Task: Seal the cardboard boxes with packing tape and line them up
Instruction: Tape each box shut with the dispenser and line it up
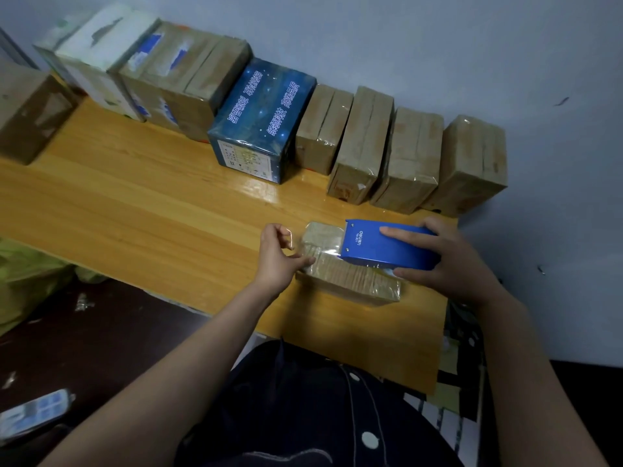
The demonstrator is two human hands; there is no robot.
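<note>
Desk [141, 210]: glossy varnished wood. Boxes [414, 156]: matt cardboard w/ shiny tape. Dispenser [387, 247]: smooth blue.

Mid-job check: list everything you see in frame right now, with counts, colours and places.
small box: one, brown, front of table, under the dispenser
tape dispenser: one, blue, on top of the small box
blue box: one, printed blue, mid-row by the wall
brown boxes: four, in the row right of the blue box
left boxes: several, brown and white, row's left part, too blurred to count
table: one, orange-yellow wood
bag: one, yellow-green, low left beside the table
left hand: touches the small box's left end
right hand: grips the tape dispenser
</note>
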